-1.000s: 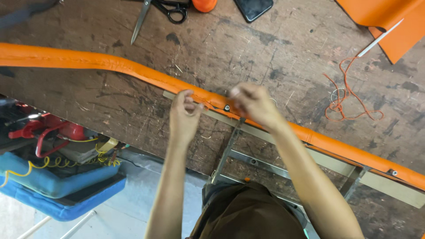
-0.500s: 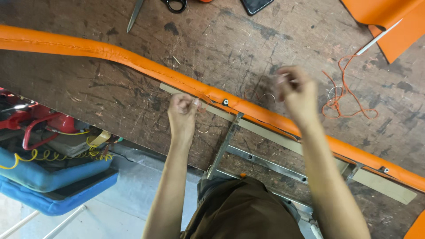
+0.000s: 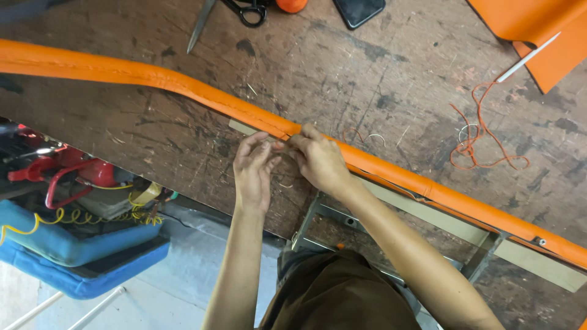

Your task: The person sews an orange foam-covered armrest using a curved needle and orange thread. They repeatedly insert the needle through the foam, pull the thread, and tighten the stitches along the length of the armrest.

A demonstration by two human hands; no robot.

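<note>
Head view, both hands together, left hand (image 3: 254, 168) and right hand (image 3: 319, 160) pinching orange padded strip (image 3: 202, 93), fingertip grip hard to make out

The scissors (image 3: 244, 11), the orange ball (image 3: 292, 5) and the dark phone (image 3: 359, 10) are getting cut off by the top edge. The orange sheet (image 3: 538, 24) is running out at the corner. The right hand (image 3: 319, 160) is covering part of the long orange strip (image 3: 391, 174). Whatever the fingertips (image 3: 276, 146) are pinching is too small to tell.
</note>
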